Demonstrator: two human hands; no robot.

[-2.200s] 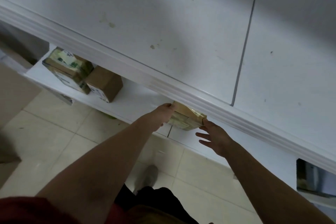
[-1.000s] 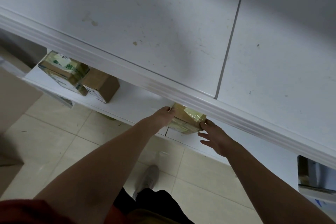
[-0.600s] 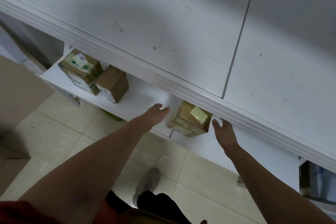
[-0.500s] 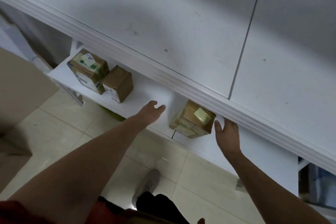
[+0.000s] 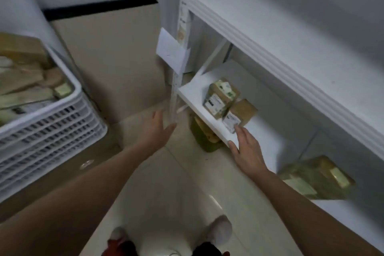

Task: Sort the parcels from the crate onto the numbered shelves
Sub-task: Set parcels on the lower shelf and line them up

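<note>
Both hands empty, fingers apart: left hand (image 5: 154,129) over the floor, right hand (image 5: 246,151) at the shelf (image 5: 199,97) front edge, beside two parcels (image 5: 228,104)

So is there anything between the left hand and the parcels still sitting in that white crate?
Nothing visible. The left hand is open and empty over bare floor, and the crate stands off to its left, its top open with parcels showing. The right hand is by the lower shelf.
</note>
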